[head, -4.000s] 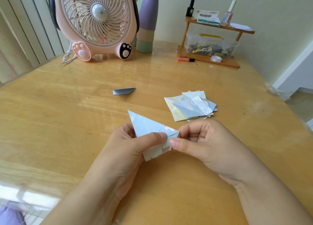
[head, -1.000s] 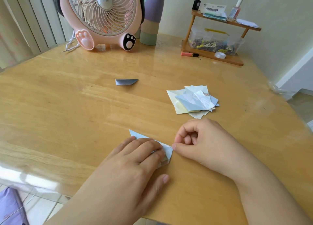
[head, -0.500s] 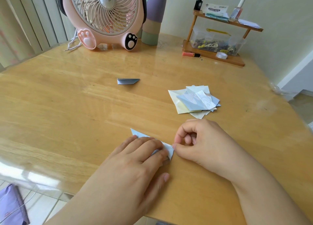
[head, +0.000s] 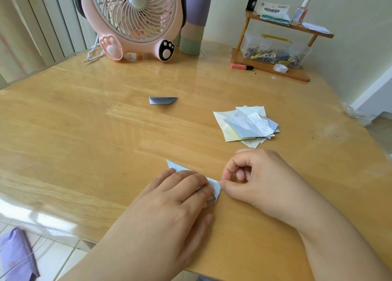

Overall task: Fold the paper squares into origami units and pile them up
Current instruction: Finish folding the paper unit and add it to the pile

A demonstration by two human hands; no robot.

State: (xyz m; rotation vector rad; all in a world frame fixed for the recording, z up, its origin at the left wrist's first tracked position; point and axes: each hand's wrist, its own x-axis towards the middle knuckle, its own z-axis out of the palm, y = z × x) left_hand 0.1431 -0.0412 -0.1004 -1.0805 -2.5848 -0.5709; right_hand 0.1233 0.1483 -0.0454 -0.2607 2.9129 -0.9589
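Note:
A light-blue folded paper (head: 172, 166) lies flat on the wooden table (head: 84, 132) near its front edge. My left hand (head: 169, 204) rests on it with straight fingers and presses it down, so only its far pointed tip and right corner show. My right hand (head: 261, 179) sits just right of it, fingers curled, with the thumb tip against the paper's right corner. A loose pile of pale blue and cream paper squares (head: 246, 126) lies beyond my right hand. One folded grey-blue unit (head: 162, 100) lies alone at mid-table.
A pink fan (head: 135, 20) and a purple-and-green tumbler (head: 193, 20) stand at the back. A small wooden shelf (head: 275, 68) with bottles and a clear box is at the back right. The table's front edge runs just below my left hand.
Four seconds ago both hands held the paper up off the table; now it lies flat under my left hand. In the last second the hands have barely moved.

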